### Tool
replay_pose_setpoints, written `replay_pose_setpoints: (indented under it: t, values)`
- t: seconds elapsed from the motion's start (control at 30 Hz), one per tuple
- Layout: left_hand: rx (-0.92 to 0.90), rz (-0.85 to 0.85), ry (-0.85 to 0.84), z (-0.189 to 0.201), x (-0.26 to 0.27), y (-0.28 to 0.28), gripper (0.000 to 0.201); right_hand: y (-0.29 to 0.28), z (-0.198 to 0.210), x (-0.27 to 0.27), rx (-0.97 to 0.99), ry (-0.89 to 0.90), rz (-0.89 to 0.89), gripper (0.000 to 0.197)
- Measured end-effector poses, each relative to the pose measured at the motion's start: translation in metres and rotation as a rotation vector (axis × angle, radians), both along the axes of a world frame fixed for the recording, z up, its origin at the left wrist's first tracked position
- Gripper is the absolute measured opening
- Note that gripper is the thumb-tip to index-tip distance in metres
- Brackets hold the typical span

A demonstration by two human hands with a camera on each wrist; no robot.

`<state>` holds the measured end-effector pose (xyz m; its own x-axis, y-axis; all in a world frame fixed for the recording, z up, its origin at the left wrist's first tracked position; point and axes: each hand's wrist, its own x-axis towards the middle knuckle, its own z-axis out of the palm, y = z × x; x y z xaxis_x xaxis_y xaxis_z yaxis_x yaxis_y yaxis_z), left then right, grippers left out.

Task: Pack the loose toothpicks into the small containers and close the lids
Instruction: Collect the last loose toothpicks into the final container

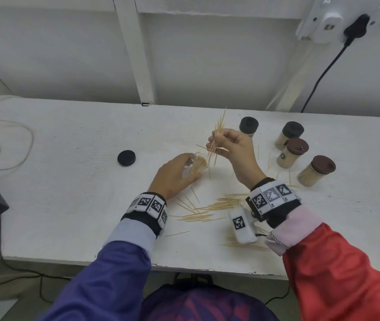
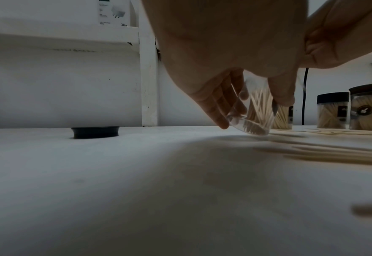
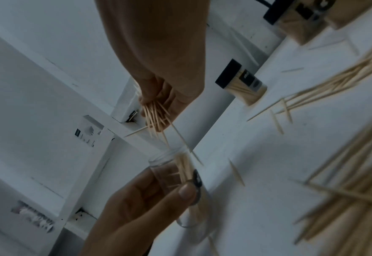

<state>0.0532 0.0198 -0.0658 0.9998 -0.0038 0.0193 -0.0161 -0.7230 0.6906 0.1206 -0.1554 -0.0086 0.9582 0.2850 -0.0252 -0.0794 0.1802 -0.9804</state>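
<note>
White table [image 1: 68,140]: loose toothpicks [image 1: 210,208] are scattered over it near the front edge, between the two wrists, with a few more lying toward the capped jars.

Four closed containers [image 1: 316,171] are grouped at right, each capped dark and seen packed full of toothpicks.

Open container [image 2: 255,112]: clear, tilted, only its lower edge near the table, held by the left hand [image 1: 175,174], whose fingers are curled round the wall. It is seen partly filled, the sticks leaning inside. It is judged light and smooth-walled, so best gripped round the middle.

Black lid [image 1: 126,158]: lies flat, well apart to the left, not yet fitted.

Bundle of toothpicks [image 1: 216,140]: pinched mid-length by the right hand [image 1: 235,147] just above the open mouth, tips fanned out and uneven. The sticks are judged very light, stiff, thin and prone to slip or splay; a hold near the middle, with tips evened up, is thought likely to help them enter.
</note>
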Motion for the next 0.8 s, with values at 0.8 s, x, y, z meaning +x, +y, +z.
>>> replay_pose_setpoints:
  t: [0.8]
  values:
    - [-0.027, 0.037, -0.055, 0.000, -0.001, 0.000, 0.047, 0.034, -0.038, -0.027, 0.003, 0.083, -0.074, 0.014]
